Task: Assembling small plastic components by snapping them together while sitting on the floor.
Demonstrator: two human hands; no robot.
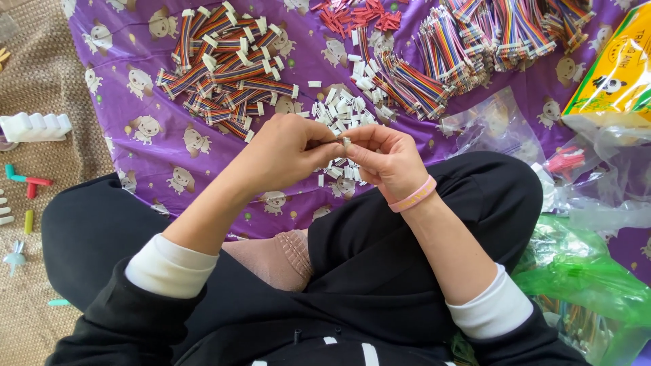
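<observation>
My left hand and my right hand meet above my crossed legs, fingertips pinched together on one small white plastic connector. A pink wristband circles my right wrist. Just beyond the hands lies a scatter of loose white connectors on a purple printed cloth. A pile of rainbow ribbon cables with white ends lies at the far left of the cloth. Another heap of rainbow cables lies at the far right.
Small red connectors lie at the top centre. A yellow box and clear plastic bags are at the right, with a green plastic bag by my right knee. A woven mat with a white toy and small coloured pieces is at the left.
</observation>
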